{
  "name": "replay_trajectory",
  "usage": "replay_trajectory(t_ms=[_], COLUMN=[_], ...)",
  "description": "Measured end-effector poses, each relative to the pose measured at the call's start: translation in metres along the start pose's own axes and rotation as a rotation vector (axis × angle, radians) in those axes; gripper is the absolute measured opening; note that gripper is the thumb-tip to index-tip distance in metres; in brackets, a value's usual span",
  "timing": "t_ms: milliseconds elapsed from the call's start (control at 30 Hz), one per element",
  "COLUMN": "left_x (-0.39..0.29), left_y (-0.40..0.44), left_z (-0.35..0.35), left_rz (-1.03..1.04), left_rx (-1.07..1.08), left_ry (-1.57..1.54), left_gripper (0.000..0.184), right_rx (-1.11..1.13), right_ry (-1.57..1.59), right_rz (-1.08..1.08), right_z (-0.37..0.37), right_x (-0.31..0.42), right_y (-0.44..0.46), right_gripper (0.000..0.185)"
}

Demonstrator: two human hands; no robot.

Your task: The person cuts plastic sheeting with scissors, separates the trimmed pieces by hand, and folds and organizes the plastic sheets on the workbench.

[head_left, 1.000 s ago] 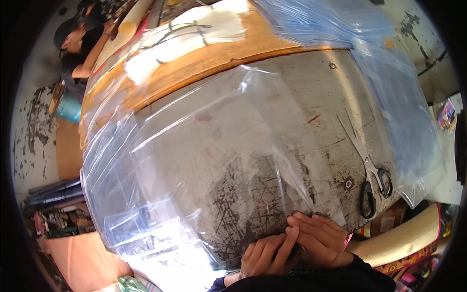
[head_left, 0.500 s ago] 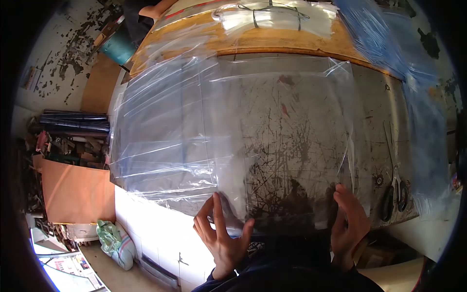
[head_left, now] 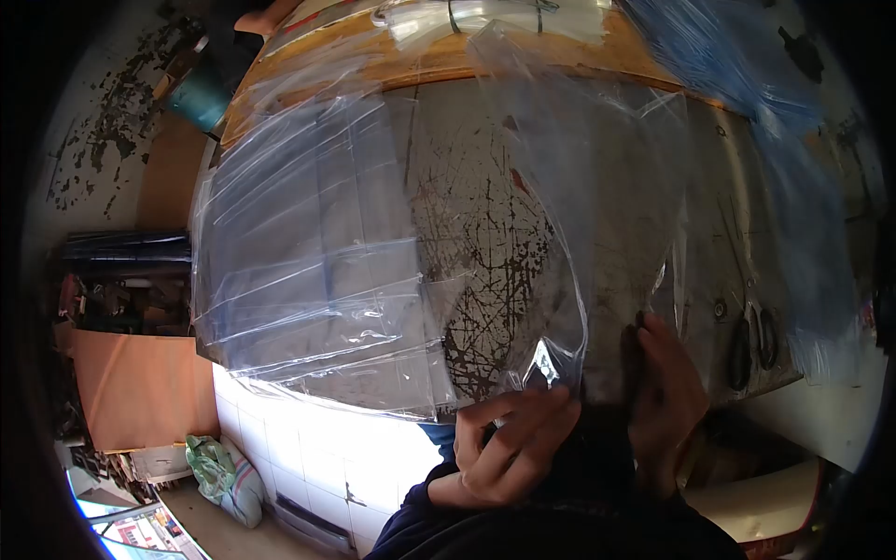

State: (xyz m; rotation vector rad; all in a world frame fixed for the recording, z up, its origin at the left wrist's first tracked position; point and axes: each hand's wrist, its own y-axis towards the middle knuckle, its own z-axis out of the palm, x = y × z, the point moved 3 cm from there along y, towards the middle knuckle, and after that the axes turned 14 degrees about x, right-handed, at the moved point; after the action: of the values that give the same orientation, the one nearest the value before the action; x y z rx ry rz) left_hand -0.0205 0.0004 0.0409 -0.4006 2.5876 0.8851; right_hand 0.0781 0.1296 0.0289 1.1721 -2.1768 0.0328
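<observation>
My left hand (head_left: pixel 518 439) is closed on the near edge of a clear plastic sheet (head_left: pixel 555 187), whose left side is raised and curled over toward the right. My right hand (head_left: pixel 667 392) lies on the near right part of that sheet, fingers pointing away from me and apart. More clear plastic sheets (head_left: pixel 289 261) lie flat in a stack on the left of the scratched grey table (head_left: pixel 495 261). To the right of my right hand, scissors (head_left: pixel 754 327) with black handles rest on the table.
Bluish plastic (head_left: pixel 812 233) hangs along the right side. A wooden board (head_left: pixel 411 65) with a tied clear bundle (head_left: pixel 499 21) runs along the far edge. At the far left are a teal bucket (head_left: pixel 199 98), a person's arm (head_left: pixel 266 17) and an orange panel (head_left: pixel 145 387).
My left hand has moved right and closed on the sheet, and the sheet's left side has lifted and folded rightward off the stack. My right hand has stayed near the same place.
</observation>
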Motion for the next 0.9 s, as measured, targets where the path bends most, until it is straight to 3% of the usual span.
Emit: replay_trajectory(t_ms=[100, 533, 733, 900], left_x=[-0.007, -0.010, -0.006, 0.009], left_y=[0.000, 0.002, -0.004, -0.008], left_z=[0.003, 0.007, 0.013, 0.009], left_rz=[-0.037, -0.053, -0.018, -0.103], left_rx=[0.134, 0.246, 0.189, -0.126], left_ry=[0.024, 0.008, 0.022, -0.061], left_gripper=[0.033, 0.034, 0.026, 0.052], right_rx=[-0.008, -0.061, -0.061, -0.107], right_ry=[0.003, -0.036, -0.054, -0.024], right_rz=[0.005, -0.021, -0.037, -0.063], right_z=[0.002, 0.004, 0.002, 0.002], right_x=[-0.001, -0.004, -0.003, -0.005], right_y=[0.001, 0.002, 0.002, -0.001], right_gripper=[0.021, 0.021, 0.020, 0.020])
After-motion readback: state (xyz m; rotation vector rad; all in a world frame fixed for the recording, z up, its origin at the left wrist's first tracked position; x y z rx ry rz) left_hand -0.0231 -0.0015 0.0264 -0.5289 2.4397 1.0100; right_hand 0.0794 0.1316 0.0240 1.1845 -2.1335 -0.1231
